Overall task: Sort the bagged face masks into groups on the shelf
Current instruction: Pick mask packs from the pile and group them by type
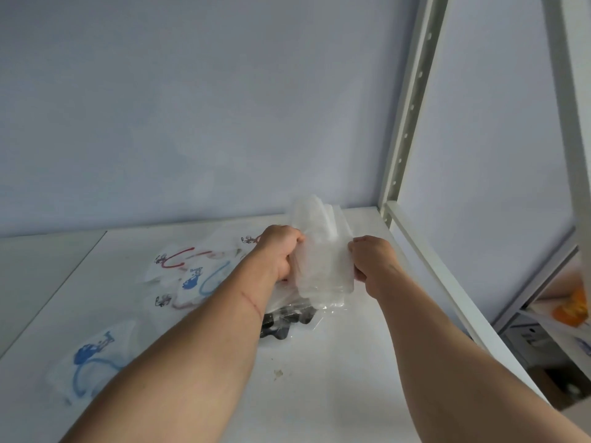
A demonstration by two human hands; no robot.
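A stack of clear bags holding white masks (323, 251) stands upright above the white shelf (319, 378). My left hand (281, 251) grips its left edge and my right hand (371, 260) grips its right edge. Under the stack lies a bag of black masks (281, 324). Left of my hands a loose pile of bagged white masks with red and blue ear loops (195, 273) is spread on the shelf. A single bagged mask with a blue print and blue loop (92, 359) lies near the front left, partly under my left forearm.
A white perforated upright post (406, 123) and side rail (441, 282) border the shelf on the right. The pale wall closes the back. An orange item (572, 308) sits on a lower shelf at far right. A small stain (277, 373) marks the shelf front.
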